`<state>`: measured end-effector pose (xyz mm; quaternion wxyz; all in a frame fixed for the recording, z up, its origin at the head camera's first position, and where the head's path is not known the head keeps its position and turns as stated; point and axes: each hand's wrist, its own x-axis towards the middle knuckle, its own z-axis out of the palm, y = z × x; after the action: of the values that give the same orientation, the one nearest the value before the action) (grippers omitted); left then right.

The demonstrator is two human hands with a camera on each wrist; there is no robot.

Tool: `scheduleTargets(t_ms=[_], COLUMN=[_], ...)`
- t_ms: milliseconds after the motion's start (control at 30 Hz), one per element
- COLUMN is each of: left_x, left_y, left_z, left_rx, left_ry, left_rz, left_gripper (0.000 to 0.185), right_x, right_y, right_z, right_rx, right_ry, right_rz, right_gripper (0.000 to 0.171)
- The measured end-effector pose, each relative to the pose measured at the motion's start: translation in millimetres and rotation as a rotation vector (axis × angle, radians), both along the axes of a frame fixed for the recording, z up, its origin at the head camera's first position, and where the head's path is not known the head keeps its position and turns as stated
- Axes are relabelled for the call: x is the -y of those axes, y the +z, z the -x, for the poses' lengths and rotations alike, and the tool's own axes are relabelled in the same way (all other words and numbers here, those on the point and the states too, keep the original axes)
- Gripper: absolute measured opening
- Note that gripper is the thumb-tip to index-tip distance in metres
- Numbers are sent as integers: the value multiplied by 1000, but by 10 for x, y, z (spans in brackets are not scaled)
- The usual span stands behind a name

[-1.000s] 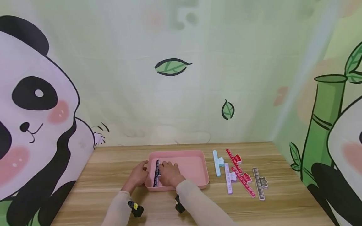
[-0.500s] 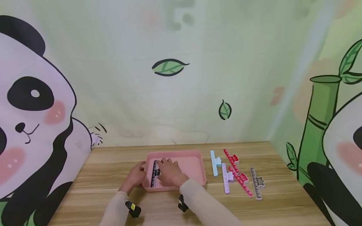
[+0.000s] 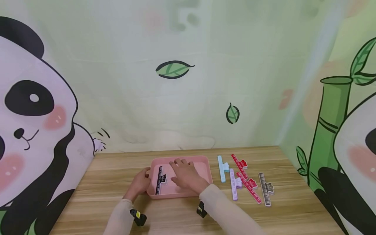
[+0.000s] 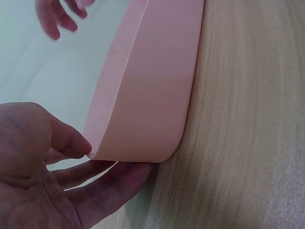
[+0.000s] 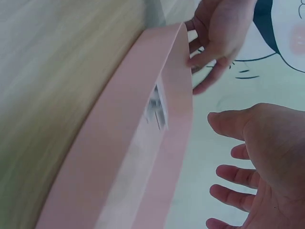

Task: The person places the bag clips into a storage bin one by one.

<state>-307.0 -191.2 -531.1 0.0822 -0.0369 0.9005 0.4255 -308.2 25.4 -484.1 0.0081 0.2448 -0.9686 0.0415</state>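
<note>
A black ruler clip (image 3: 159,180) with printed scale marks lies in the left part of a shallow pink tray (image 3: 202,160). My left hand (image 3: 141,181) grips the tray's left wall; in the left wrist view its thumb (image 4: 71,140) is at the rim and the fingers are against the outside. Over the middle of the tray my right hand (image 3: 188,174) is held with fingers spread and nothing in it. In the right wrist view, the right hand (image 5: 267,167) is apart from the tray wall, and the clip (image 5: 156,109) shows partly and blurred inside.
Right of the tray on the wooden table (image 3: 117,169) lie more ruler clips: a light blue one (image 3: 221,168), a lilac one (image 3: 233,184), two red ones, the upper (image 3: 240,165) and the lower (image 3: 249,187), and a dark grey one (image 3: 265,189). A panda-printed cloth stands behind.
My right hand has let go of the black clip and moved right and up from it, its fingers spreading. The left hand stays at the tray's left side.
</note>
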Motion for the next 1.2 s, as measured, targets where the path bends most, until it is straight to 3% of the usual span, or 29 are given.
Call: scheduleTargets(t_ms=[333,733,1200], left_x=[-2,-4,2], left_y=[19,-13,-20], left_z=[45,7,-12], left_rx=[27,36,4], left_ry=[19,27,16], left_rz=[-21,-35,-45], left_gripper=[56,57,57], right_x=[-492,-933,-1257], right_y=[73,91,44], right_z=[39,63,142], right_rx=[-50,-152,-129], right_ry=[-43,-41,-132], right_rz=[28,116,224], right_gripper=[63,55,54])
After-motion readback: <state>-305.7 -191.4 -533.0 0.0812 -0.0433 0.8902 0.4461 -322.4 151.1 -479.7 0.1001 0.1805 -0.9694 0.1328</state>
